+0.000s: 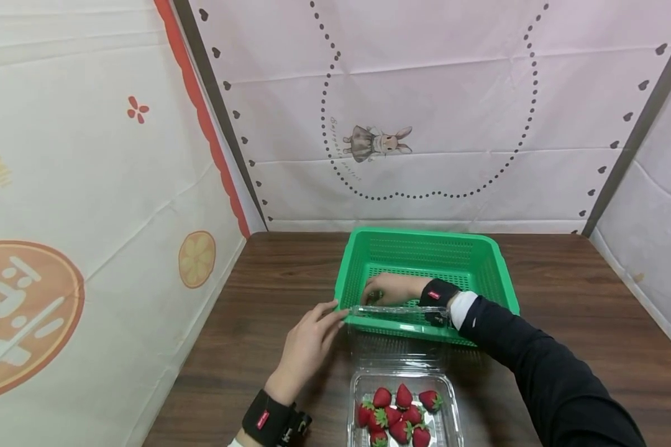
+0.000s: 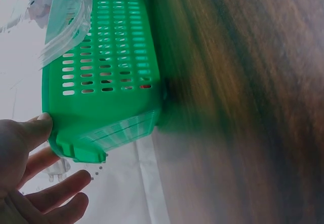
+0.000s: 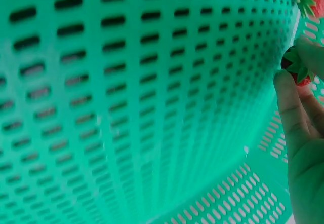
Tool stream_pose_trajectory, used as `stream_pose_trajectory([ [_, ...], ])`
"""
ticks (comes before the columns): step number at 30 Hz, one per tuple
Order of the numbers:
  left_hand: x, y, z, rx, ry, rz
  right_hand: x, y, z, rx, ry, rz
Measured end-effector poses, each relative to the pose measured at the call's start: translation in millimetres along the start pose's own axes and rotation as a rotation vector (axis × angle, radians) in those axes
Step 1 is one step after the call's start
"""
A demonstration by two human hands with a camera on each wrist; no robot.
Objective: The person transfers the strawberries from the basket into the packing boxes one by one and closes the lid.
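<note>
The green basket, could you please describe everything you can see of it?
The green basket is a rectangular tray that looks like plastic, with slotted walls and floor and a rolled rim. It stands upright on the dark wooden table, behind a clear box of strawberries. The left hand touches its near left corner with straight fingers. The right hand reaches inside, pinching a strawberry near the floor.

Left hand (image 1: 307, 347): extended forward from the near-left part of the bench, palm turned inward, fingers straight and slightly spread, fingertips in contact with a surface; nothing is enclosed in the grip. A black wrist strap sits on the left wrist.

Right hand (image 1: 391, 289): reaches leftward across the body, forearm in a black sleeve with a white cuff and black wrist strap. Its fingers (image 3: 291, 107) are curled, pinching a small item at the tips.
</note>
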State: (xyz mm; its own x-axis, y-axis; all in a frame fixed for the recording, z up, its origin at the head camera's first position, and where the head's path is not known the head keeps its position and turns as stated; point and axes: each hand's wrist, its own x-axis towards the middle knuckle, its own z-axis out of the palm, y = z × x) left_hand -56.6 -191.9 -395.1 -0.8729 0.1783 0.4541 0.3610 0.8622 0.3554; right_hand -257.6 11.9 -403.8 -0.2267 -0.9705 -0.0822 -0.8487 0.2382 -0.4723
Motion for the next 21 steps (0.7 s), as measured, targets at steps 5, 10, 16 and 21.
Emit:
stream_pose_trajectory([
  [5, 2.0, -1.6, -0.7, 0.006, -0.007, 0.027, -9, 5, -11, 0.009, 0.052, -0.038],
  [10, 5.2, -2.9, -2.2, 0.049, -0.015, 0.066, -21, 5, -32, 0.019, 0.124, -0.025],
  [16, 6.2, 0.4, -6.1, 0.078, 0.018, 0.087, -41, -8, -67, 0.036, 0.245, -0.011],
  [21, 0.6, 4.2, -10.0, 0.079, 0.039, 0.103, -60, -22, -94, 0.041, 0.300, 0.007],
])
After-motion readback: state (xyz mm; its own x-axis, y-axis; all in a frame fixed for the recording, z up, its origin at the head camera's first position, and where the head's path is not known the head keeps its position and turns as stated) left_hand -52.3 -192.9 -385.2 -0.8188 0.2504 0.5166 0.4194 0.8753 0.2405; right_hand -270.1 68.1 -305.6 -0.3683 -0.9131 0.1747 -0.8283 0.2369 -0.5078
